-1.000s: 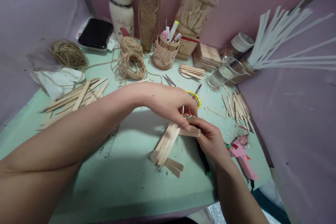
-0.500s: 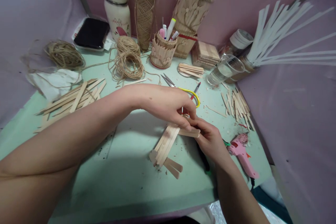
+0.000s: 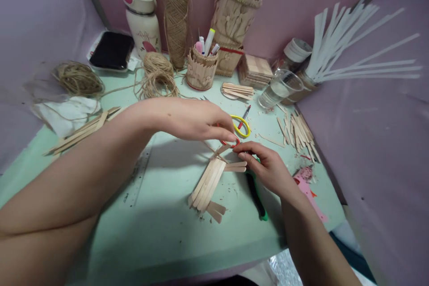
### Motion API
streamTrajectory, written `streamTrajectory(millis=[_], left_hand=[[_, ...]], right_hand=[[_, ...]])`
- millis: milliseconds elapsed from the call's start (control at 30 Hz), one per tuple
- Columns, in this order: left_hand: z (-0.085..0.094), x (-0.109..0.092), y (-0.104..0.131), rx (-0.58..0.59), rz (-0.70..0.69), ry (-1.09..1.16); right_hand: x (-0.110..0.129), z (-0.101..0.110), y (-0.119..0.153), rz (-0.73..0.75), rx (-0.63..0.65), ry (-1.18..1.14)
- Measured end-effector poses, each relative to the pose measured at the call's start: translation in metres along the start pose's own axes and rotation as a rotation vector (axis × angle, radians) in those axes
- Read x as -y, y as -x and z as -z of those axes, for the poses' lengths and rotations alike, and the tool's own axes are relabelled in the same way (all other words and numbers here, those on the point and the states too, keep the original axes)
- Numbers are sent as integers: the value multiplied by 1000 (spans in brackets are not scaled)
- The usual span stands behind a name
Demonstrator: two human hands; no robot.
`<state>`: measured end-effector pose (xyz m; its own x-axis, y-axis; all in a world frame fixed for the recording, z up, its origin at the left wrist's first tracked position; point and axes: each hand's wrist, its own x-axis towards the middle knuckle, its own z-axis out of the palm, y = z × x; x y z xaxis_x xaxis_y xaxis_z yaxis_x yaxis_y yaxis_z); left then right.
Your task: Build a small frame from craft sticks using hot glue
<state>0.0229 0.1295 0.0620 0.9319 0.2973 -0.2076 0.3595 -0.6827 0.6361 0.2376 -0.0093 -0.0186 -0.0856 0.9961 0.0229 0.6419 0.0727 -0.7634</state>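
Note:
A flat bundle of wooden craft sticks lies slanted on the table, with short stick ends jutting out at its top right and bottom right. My left hand reaches over its upper end, thumb and fingers drawn together; anything between them is hidden. Close by on the right, my right hand pinches something small beside a thin stick at the bundle's top. Scissors with a yellow handle loop and a red one lie beyond the fingertips. Below my right hand is a black-and-green handled tool.
Loose sticks lie at left and right. A pink glue gun is partly behind my right forearm. Twine, a pen cup, a tilted glass and a bottle stand behind. A clear ruler lies left.
The view has shifted slightly. My hands have drawn a little apart, with the left moving off the bundle's upper end, uncovering it. The scissors' red loop and more of the black-and-green tool now show.

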Motion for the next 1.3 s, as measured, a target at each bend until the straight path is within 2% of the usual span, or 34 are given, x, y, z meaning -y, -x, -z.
streamTrajectory(millis=[100, 200, 367, 467, 600, 767, 1067, 1300], left_hand=[[8, 5, 9, 44, 176, -126], [4, 7, 8, 148, 277, -203], [-14, 9, -5, 227, 233, -230], [-17, 11, -9, 237, 221, -210], [-16, 9, -9, 149, 162, -236], [-15, -2, -6, 22, 88, -256], [-15, -8, -4, -99, -23, -200], [-16, -11, -3, -180, -112, -146]], right_hand=[[-4, -4, 0, -8, -8, -36], [-8, -9, 0, -2, 0, -62], [-11, -11, 0, 2, 5, -62], [-12, -10, 0, -9, 1, -72], [-15, -9, 0, -3, 2, -68], [-12, -7, 0, 7, 14, -58], [0, -3, -6, 57, 95, -67], [7, -3, -8, 54, 99, -99]])
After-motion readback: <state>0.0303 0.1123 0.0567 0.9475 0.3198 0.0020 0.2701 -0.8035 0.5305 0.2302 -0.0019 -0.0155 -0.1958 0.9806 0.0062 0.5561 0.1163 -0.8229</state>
